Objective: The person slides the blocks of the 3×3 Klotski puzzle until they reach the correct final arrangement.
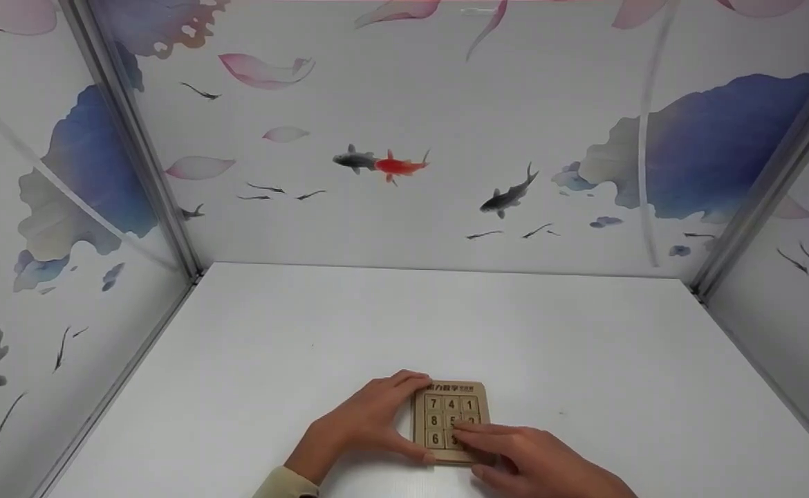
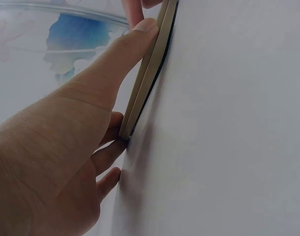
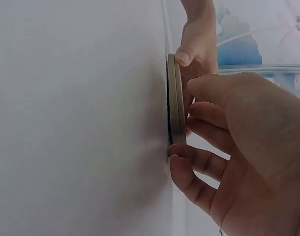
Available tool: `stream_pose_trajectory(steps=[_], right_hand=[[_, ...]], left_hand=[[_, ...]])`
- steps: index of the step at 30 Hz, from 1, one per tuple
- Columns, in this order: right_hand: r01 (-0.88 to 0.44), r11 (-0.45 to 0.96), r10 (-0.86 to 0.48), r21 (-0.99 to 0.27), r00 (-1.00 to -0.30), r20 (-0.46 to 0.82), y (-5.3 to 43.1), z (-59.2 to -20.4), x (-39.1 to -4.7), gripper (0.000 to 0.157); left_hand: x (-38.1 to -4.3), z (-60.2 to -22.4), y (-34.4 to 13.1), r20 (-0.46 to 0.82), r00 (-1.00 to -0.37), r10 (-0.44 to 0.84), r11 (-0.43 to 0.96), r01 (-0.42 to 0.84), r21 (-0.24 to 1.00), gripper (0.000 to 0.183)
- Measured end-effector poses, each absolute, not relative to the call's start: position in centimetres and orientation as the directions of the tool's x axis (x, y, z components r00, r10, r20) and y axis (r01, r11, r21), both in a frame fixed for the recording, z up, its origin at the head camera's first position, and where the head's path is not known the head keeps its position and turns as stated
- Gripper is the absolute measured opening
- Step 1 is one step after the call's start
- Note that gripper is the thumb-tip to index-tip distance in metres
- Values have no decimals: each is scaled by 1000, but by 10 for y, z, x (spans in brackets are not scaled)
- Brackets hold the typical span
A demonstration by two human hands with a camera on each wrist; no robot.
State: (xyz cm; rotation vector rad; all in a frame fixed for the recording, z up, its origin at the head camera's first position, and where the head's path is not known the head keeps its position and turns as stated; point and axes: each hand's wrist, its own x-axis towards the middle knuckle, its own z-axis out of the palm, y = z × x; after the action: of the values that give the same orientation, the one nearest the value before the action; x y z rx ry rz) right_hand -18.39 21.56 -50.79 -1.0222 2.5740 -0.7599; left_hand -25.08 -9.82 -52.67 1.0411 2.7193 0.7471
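A small wooden number slide puzzle (image 1: 435, 421) lies on the white table, close to the person. Its tiles show 7, 4, 1 on top, then 8 and 5, with 6 at lower left; the right hand covers the lower right tiles. My left hand (image 1: 370, 415) grips the board's left side, thumb at the near corner and fingers at the far one. Fingertips of my right hand (image 1: 532, 453) press on the tiles near the middle. In the right wrist view, two curled fingers (image 3: 189, 189) of that hand touch the edge of the board (image 3: 175, 101).
The white tabletop (image 1: 411, 318) stretches away behind the puzzle. Panels painted with fish and petals stand around it: a back wall (image 1: 411, 228), a left wall (image 1: 3, 242) and a right wall (image 1: 785, 304). Metal posts (image 1: 135, 138) join them at the corners.
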Motion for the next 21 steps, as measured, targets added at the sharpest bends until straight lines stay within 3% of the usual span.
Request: stream_pose_trajectory(steps=[7, 21], right_hand=[[-616, 594, -730, -518, -683, -23, 215, -506, -181, 53], [-558, 655, -674, -511, -737, -59, 218, -503, -185, 43]], left_hand=[[-250, -526, -98, 42, -758, 651, 639, 578, 507, 114], [-250, -525, -99, 67, -740, 669, 619, 605, 500, 115]])
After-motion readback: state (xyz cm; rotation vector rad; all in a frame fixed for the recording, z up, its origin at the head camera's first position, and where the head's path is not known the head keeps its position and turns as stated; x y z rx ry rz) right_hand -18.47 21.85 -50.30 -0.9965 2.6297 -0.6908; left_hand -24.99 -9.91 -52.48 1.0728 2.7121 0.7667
